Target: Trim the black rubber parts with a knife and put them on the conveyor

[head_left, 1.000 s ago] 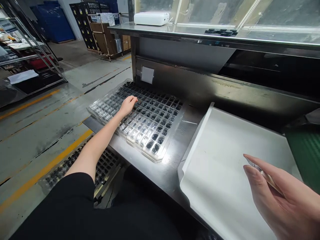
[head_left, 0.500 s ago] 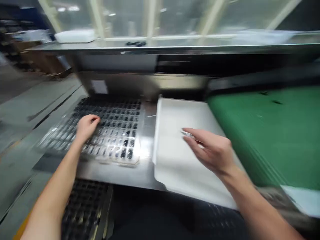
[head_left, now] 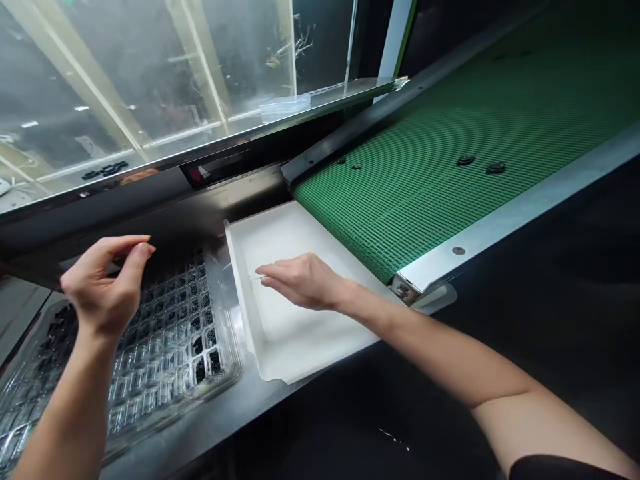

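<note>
From where I stand, the left hand point(head_left: 107, 280) has its thumb and forefinger drawn into a pinch, the tips almost meeting; I can't make out anything between them. The right hand point(head_left: 307, 283) is held palm down with its fingers bunched and only a narrow parting at the ends. A thin line shows by those fingertips point(head_left: 264, 270), perhaps a slim tool, but I can't tell whether they grip it.

To handle this well, I'd say, keep both pinches light and the wrists high, so that neither forearm brushes what lies beneath. Pieces this small seem to call for a straight, unhurried touch at the edges.

Just below and beside the left fingers lies the clear tray point(head_left: 231, 357), its rows of pockets holding black parts point(head_left: 215, 360), most plainly seen along its right side. The right fingers hang above the white tray point(head_left: 280, 347), well inside its rim; whether they touch it I can't say.

Farther out, past the right hand and well apart from its fingers, loose black pieces point(head_left: 496, 167) lie on the green belt point(head_left: 400, 200). More dark pieces point(head_left: 105, 170) sit on the shelf point(head_left: 175, 147) behind the left hand.
</note>
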Available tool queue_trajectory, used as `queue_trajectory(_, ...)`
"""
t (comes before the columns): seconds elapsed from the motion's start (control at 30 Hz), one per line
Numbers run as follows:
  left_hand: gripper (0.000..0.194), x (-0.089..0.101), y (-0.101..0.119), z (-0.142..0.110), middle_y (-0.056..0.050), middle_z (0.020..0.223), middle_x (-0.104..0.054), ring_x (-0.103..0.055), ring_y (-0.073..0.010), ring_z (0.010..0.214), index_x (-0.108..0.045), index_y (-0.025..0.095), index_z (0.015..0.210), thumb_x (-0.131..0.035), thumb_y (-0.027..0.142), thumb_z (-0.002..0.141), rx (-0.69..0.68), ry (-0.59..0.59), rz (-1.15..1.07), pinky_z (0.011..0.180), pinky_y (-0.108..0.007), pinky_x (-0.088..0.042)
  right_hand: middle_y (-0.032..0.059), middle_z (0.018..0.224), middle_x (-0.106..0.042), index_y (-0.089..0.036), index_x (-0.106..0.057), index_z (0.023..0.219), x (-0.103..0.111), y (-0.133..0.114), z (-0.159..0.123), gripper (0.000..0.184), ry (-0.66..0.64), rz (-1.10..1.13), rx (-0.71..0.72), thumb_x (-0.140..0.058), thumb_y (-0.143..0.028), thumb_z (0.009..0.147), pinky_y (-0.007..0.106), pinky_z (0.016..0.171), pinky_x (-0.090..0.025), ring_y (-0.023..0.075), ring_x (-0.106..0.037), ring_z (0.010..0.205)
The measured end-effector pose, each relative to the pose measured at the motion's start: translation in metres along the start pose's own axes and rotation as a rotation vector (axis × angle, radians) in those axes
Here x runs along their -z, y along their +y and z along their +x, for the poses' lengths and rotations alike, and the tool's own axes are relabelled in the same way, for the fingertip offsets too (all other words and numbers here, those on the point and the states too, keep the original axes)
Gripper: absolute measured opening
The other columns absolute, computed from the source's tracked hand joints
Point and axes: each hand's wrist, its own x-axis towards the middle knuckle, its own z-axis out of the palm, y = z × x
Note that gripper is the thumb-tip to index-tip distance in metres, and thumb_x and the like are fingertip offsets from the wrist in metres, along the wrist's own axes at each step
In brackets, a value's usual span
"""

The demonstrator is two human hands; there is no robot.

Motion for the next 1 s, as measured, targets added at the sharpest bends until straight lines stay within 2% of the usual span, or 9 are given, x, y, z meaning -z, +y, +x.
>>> queue_trajectory(0.07,0.016,-0.021,0.028,0.022,0.010,0.100,-0.082,-0.077,-0.0210,0.089,-0.082,0.038,0.105,-0.073,0.044,0.094,-0.210,0.003,-0.126,0.090,-0.041,-0.064,0.0083,0.088,-0.076,-0.014,-0.077,0.116,-0.002,0.000,0.000,0.042,-0.079,-0.067,-0.010,-0.044,-0.040,0.123,0.030,0.061,-0.030,0.0182,-0.061,0.065)
queue_trajectory(0.13,0.014,-0.047,0.058,0.045,0.005,0.100,-0.081,-0.073,-0.0179,0.084,-0.082,0.032,0.105,-0.073,0.038,0.097,-0.381,-0.070,-0.211,0.082,-0.035,-0.061,0.0084,0.084,-0.075,-0.014,-0.076,0.110,-0.004,0.000,-0.001,0.040,-0.090,-0.073,-0.008,-0.047,-0.039,0.122,0.030,0.060,-0.027,0.0169,-0.057,0.060)
queue_trajectory(0.2,0.016,-0.078,0.089,0.067,0.000,0.105,-0.080,-0.070,-0.0168,0.084,-0.080,0.026,0.108,-0.069,0.035,0.101,-0.505,-0.166,-0.236,0.078,-0.033,-0.057,0.0073,0.092,-0.077,-0.017,-0.071,0.132,-0.004,-0.002,0.000,0.038,-0.060,-0.061,0.009,-0.045,-0.043,0.123,0.029,0.061,-0.027,0.0164,-0.060,0.063)
queue_trajectory(0.3,0.024,-0.132,0.135,0.094,-0.007,0.113,-0.078,-0.071,-0.0208,0.094,-0.077,0.022,0.117,-0.059,0.034,0.106,-0.676,-0.310,-0.109,0.082,-0.035,-0.054,0.0051,0.103,-0.078,-0.025,-0.049,0.164,-0.006,-0.011,0.001,0.048,-0.008,-0.038,0.077,-0.041,-0.050,0.124,0.029,0.060,-0.030,0.0187,-0.067,0.071)
queue_trajectory(0.43,0.032,-0.212,0.193,0.119,-0.015,0.130,-0.074,-0.069,-0.0326,0.117,-0.074,0.019,0.130,-0.054,0.030,0.108,-0.899,-0.494,0.154,0.085,-0.039,-0.051,0.0047,0.103,-0.078,-0.024,-0.043,0.168,-0.015,-0.021,-0.002,0.051,-0.091,-0.034,0.172,-0.044,-0.048,0.123,0.031,0.056,-0.033,0.0208,-0.068,0.069)
queue_trajectory(0.57,0.034,-0.289,0.237,0.129,-0.017,0.136,-0.070,-0.068,-0.0358,0.120,-0.074,0.019,0.131,-0.050,0.030,0.109,-0.777,-0.621,0.193,0.091,-0.043,-0.049,0.0027,0.103,-0.077,-0.024,-0.053,0.157,-0.018,-0.020,-0.005,0.042,-0.130,-0.001,0.242,-0.044,-0.047,0.123,0.033,0.053,-0.028,0.0196,-0.069,0.072)
queue_trajectory(0.7,0.043,-0.347,0.255,0.131,-0.020,0.140,-0.070,-0.069,-0.0391,0.122,-0.072,0.016,0.135,-0.041,0.038,0.115,-0.612,-0.675,0.209,0.098,-0.046,-0.050,0.0015,0.103,-0.076,-0.025,-0.056,0.150,-0.013,-0.018,-0.005,0.039,-0.075,0.040,0.265,-0.041,-0.050,0.124,0.034,0.051,-0.027,0.0193,-0.070,0.073)
queue_trajectory(0.87,0.058,-0.387,0.261,0.132,-0.026,0.138,-0.072,-0.070,-0.0445,0.122,-0.068,0.011,0.138,-0.034,0.051,0.116,-0.515,-0.714,0.255,0.102,-0.053,-0.052,0.0001,0.095,-0.075,-0.024,-0.066,0.122,-0.010,-0.020,-0.006,0.036,-0.034,0.030,0.303,-0.039,-0.047,0.125,0.035,0.053,-0.032,0.0189,-0.068,0.071)
queue_trajectory(1.0,0.048,-0.401,0.264,0.134,-0.025,0.140,-0.072,-0.069,-0.0438,0.128,-0.065,0.013,0.142,-0.044,0.046,0.114,-0.516,-0.751,0.248,0.108,-0.052,-0.051,-0.0015,0.092,-0.074,-0.024,-0.067,0.114,-0.011,-0.022,-0.007,0.038,-0.049,0.018,0.325,-0.037,-0.045,0.125,0.037,0.051,-0.026,0.0188,-0.065,0.066)
